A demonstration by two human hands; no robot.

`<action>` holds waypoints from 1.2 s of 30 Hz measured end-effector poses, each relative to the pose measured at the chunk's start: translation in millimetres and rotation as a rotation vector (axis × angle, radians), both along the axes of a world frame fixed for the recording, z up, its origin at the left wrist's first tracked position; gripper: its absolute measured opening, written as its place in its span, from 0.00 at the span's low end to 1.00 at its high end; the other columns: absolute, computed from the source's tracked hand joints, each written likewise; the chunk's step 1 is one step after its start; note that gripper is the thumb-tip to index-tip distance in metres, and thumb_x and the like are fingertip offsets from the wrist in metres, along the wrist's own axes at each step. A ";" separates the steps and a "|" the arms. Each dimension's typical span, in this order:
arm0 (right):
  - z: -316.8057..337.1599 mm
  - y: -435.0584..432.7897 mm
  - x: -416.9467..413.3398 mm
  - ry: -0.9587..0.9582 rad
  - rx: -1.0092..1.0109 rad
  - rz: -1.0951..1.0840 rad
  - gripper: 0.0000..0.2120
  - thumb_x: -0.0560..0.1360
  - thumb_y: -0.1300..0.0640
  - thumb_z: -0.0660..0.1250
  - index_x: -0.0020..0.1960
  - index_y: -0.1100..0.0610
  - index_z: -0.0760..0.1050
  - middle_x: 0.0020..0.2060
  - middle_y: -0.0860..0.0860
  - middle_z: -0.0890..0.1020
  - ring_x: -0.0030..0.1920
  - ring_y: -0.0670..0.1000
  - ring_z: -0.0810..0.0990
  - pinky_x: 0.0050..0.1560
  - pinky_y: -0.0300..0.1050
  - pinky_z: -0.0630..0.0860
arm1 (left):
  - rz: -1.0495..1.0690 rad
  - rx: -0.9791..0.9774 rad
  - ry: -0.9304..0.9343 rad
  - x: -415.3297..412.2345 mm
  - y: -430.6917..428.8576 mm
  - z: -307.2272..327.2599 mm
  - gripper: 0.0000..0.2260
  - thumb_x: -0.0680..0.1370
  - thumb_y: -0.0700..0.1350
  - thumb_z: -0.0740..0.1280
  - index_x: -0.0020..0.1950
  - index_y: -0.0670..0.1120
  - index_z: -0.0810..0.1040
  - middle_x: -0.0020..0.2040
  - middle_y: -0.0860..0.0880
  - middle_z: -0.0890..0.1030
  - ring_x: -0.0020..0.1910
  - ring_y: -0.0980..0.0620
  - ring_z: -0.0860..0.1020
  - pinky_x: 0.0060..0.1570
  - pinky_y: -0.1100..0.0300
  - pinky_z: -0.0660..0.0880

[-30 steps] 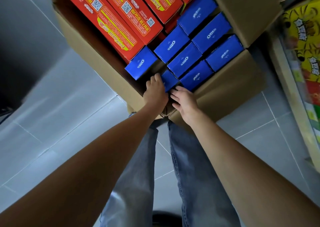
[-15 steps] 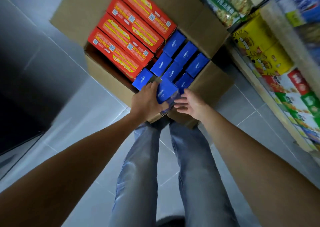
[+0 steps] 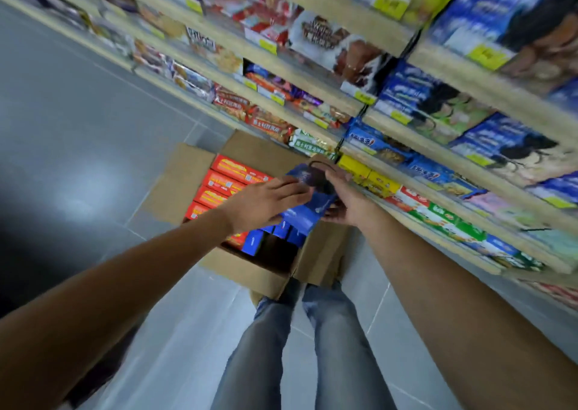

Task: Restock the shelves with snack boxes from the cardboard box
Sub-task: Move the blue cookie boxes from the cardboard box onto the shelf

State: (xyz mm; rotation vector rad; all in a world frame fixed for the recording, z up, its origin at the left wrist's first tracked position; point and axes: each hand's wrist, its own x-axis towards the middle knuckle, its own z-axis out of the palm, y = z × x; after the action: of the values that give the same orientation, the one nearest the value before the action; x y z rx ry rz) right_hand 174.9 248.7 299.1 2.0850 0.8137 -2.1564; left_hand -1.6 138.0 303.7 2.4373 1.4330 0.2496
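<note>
An open cardboard box [image 3: 250,272] stands on the floor by my feet, holding long red snack boxes [image 3: 225,184] on the left and small blue Oreo boxes [image 3: 255,242] on the right. Both hands hold a blue Oreo box [image 3: 308,209] lifted above the carton. My left hand [image 3: 266,200] lies over its left side with the fingers reaching across the top. My right hand [image 3: 342,200] grips its right side from below. The shelves [image 3: 406,172] rise at the right, packed with snacks.
Grey tiled floor [image 3: 78,128] spreads to the left of the carton. My legs in jeans [image 3: 300,347] stand right behind the box. Yellow boxes [image 3: 369,175] sit on the low shelf nearest my hands. Yellow price tags line the shelf edges.
The blue box has come up out of the carton between both hands. My view has risen from the carton to the shelves.
</note>
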 end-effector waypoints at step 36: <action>453.8 92.3 102.3 0.337 1.190 -0.832 0.28 0.71 0.50 0.70 0.67 0.52 0.63 0.56 0.55 0.77 0.51 0.58 0.79 0.45 0.54 0.80 | 0.551 -0.298 -1.463 84.5 167.4 435.1 0.22 0.77 0.47 0.65 0.68 0.40 0.66 0.54 0.43 0.81 0.39 0.50 0.82 0.37 0.58 0.81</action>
State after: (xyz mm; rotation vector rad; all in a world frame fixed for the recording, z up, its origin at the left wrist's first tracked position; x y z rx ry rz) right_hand 277.2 341.0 752.9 2.9845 1.9096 -2.8801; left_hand 82.8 305.4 738.8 0.9404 1.1281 1.4090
